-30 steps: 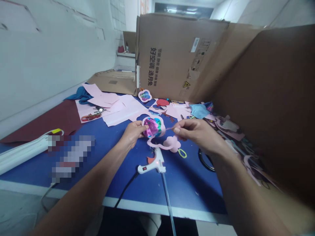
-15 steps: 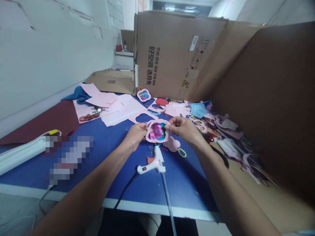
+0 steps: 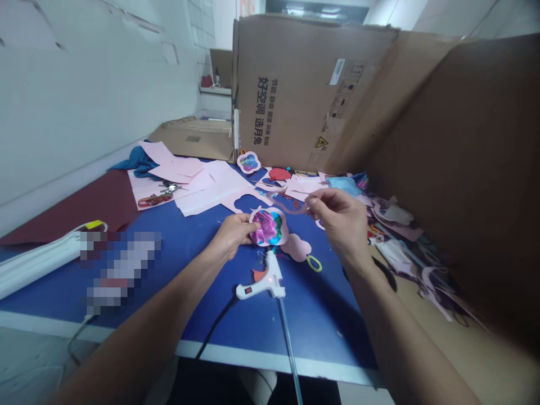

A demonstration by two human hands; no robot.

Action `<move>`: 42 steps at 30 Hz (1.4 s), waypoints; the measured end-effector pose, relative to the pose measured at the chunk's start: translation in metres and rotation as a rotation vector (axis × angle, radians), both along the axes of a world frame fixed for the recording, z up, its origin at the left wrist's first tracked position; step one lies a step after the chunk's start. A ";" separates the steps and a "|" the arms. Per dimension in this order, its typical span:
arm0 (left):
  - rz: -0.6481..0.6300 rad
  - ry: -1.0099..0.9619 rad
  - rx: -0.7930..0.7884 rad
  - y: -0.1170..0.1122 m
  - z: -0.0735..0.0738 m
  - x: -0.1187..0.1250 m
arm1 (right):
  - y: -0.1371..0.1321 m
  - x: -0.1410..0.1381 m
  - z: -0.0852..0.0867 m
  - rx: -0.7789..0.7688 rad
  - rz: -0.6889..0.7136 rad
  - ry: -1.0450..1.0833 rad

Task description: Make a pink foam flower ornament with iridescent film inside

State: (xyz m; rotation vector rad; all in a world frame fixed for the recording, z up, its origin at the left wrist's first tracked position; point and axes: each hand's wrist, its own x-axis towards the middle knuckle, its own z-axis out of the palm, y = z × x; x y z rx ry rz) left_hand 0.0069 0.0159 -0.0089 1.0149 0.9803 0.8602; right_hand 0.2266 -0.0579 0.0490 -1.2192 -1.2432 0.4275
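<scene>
My left hand (image 3: 233, 232) pinches the left edge of a pink flower-shaped piece with shiny multicoloured foil (image 3: 269, 226), held just above the blue table (image 3: 177, 270). A little up and to the right of the flower piece, my right hand (image 3: 340, 216) pinches one end of a thin pink cut-out frame (image 3: 286, 205), which arcs leftward over the foil piece. A white hot glue gun (image 3: 264, 280) lies on the table right below both hands, its cord running off the front edge. A plain pink flower cut-out (image 3: 296, 247) and a yellow ring (image 3: 313, 262) lie beside it.
Pink paper sheets (image 3: 202, 185), scissors (image 3: 167, 188) and another foil flower (image 3: 248, 162) lie at the back. Large cardboard panels (image 3: 304, 90) wall the back and right. Paper scraps (image 3: 396, 225) pile up on the right. A white strip (image 3: 37, 261) lies at the left.
My right hand had brought the pink frame onto the foil flower half a second ago. It has now lifted the frame up and to the right, off the flower. The left hand barely moved.
</scene>
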 end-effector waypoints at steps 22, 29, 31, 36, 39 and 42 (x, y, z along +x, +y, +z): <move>0.035 -0.209 -0.155 0.005 0.004 -0.001 | 0.005 -0.005 -0.043 0.217 0.214 -0.735; 0.046 -0.227 -0.196 0.004 0.005 0.001 | 0.004 -0.007 -0.044 0.201 0.178 -0.671; 0.050 -0.233 -0.202 0.005 0.003 0.001 | 0.004 -0.006 -0.044 0.198 0.159 -0.620; 0.053 -0.253 -0.197 0.007 -0.001 0.000 | 0.007 -0.005 -0.044 0.017 0.119 -0.361; 0.053 -0.239 -0.179 0.007 -0.002 0.000 | 0.009 -0.006 -0.041 -0.196 0.102 -0.085; 0.048 -0.216 -0.135 0.005 0.000 0.001 | 0.009 -0.009 -0.037 -0.364 0.141 0.056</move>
